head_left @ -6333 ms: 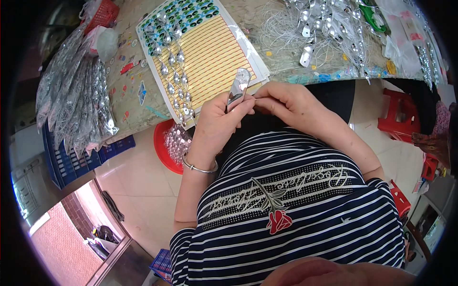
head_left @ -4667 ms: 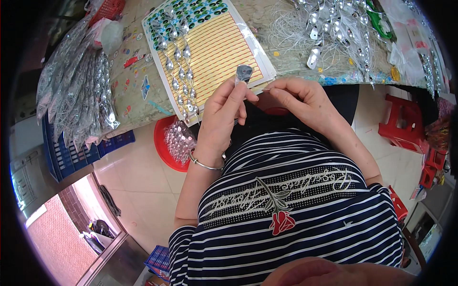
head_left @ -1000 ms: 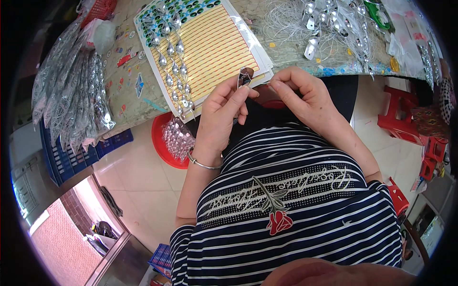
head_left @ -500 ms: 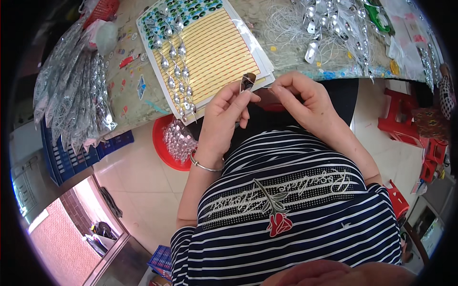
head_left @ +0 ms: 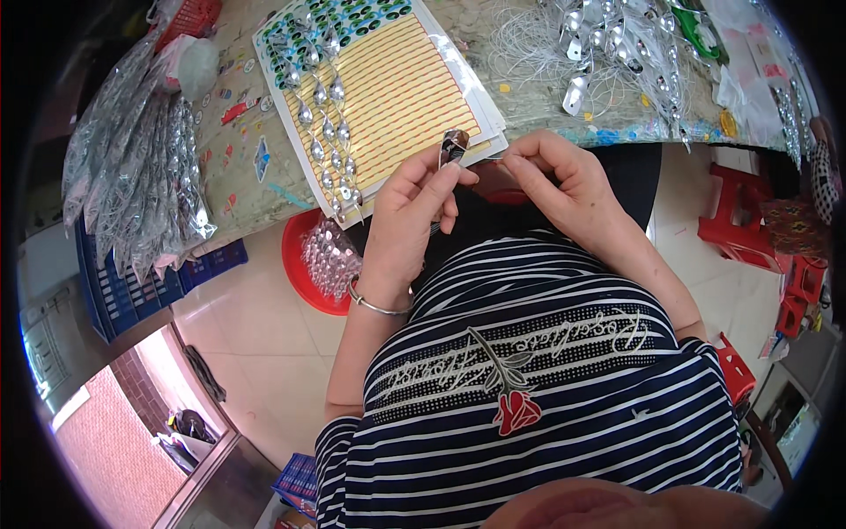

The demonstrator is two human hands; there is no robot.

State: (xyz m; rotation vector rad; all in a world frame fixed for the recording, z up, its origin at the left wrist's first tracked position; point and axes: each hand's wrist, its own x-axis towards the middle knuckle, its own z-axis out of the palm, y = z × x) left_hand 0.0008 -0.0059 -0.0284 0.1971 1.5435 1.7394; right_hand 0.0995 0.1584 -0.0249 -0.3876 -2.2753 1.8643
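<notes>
My left hand pinches a small shiny spoon-shaped metal piece just in front of the table edge. My right hand is closed beside it, fingertips near the same piece, seemingly on a thin white thread that I cannot make out clearly. Right behind both hands lies a yellow striped card sheet with a column of silver pieces fixed along its left side. A silver bangle sits on my left wrist.
A heap of loose silver pieces and white thread covers the table's back right. Clear bags of silver pieces hang over the left edge above a blue crate. A red bowl with shiny pieces stands on the floor. Red stools stand at right.
The silver piece in my left hand has stayed at the table edge, tilting slightly between frames. My right hand's fingers shifted a little closer to it. The card sheet has not moved.
</notes>
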